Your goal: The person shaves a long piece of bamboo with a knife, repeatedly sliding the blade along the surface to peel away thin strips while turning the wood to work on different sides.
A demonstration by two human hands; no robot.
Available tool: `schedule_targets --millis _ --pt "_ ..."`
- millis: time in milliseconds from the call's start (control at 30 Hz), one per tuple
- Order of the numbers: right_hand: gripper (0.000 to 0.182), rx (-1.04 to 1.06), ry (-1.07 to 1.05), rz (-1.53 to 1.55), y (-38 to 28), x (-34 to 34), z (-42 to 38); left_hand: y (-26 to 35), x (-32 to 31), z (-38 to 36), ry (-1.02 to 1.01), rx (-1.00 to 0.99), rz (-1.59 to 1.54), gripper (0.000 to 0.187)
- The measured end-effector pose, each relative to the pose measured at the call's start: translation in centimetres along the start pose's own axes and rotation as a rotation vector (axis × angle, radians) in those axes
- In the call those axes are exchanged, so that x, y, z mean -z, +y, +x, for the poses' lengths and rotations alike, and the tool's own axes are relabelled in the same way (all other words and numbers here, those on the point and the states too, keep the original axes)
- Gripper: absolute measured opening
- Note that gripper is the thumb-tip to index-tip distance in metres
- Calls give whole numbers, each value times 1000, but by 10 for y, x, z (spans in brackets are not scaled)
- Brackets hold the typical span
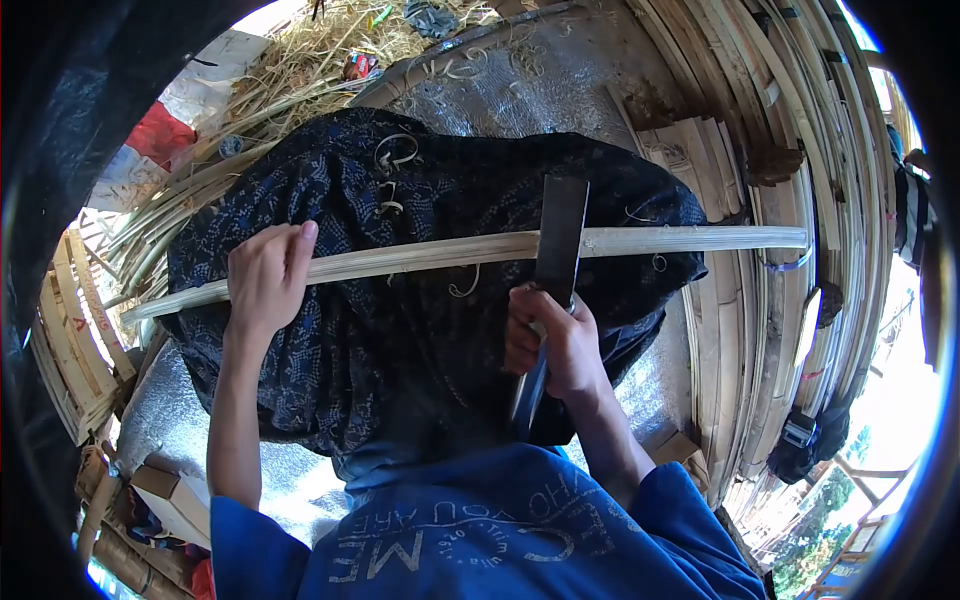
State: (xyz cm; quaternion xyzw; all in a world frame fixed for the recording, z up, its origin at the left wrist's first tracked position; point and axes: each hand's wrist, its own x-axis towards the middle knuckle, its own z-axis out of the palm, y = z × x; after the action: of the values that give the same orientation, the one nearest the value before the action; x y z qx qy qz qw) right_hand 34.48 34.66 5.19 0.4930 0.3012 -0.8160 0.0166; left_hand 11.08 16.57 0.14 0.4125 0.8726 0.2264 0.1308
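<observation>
A broad-bladed knife is gripped by the handle in the closed right hand, its blade laid across a long bamboo strip. The strip is held down over a dark patterned lap cloth by the left hand, fingers curled over it. A few curled shavings lie on the cloth, so the paring seems begun, with most of the strip's length left. Beyond, stacked bamboo slats are seen.

Left hand gripping bamboo strip, right hand holding knife against it
</observation>
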Motion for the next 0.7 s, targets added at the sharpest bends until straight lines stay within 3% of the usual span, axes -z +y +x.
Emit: schedule_targets --millis 167,700 --pt "25 3 67 -6 1 -3 7 -3 -10 -1 27 -62 50 53" --pt "27 -205 73 -44 -16 -5 17 -13 -29 0 101 -156 138 37"
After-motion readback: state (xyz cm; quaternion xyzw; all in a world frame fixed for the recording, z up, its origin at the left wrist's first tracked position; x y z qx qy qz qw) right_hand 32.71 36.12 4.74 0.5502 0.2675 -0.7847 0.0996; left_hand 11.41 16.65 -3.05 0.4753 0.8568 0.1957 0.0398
